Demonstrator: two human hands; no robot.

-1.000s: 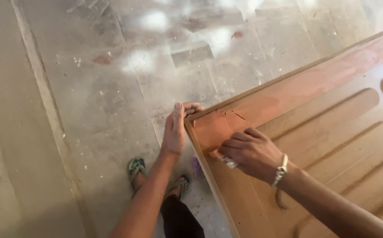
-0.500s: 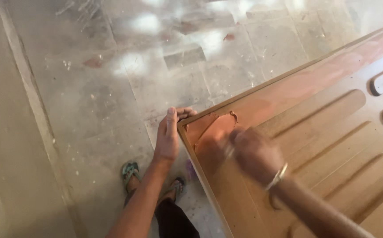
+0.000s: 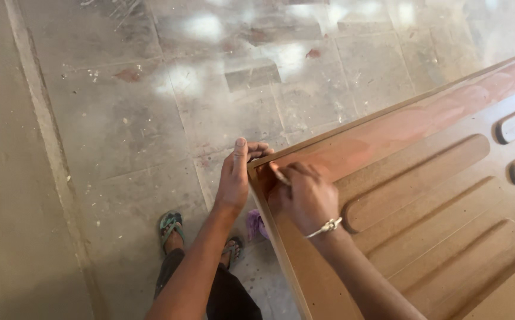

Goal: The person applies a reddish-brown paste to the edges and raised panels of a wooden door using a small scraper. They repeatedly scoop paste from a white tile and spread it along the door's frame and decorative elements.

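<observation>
Two hands work the near corner of the grooved brown panel [image 3: 423, 195]: left hand [image 3: 233, 181] clamps its edge, right hand [image 3: 305, 195] pinches a small pale tool [image 3: 280, 176]; steady bracing and light, even pressure seem advisable.

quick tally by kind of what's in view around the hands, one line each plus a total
Reddish-brown grooved wooden panel: 1
Bare hands, left hand gripping the panel's corner edge, right hand resting on the panel face and pinching a small pale piece: 2
White string bracelet on the right wrist: 1
Green flip-flop sandals: 2
Small purple object on the floor: 1
Total: 8
</observation>
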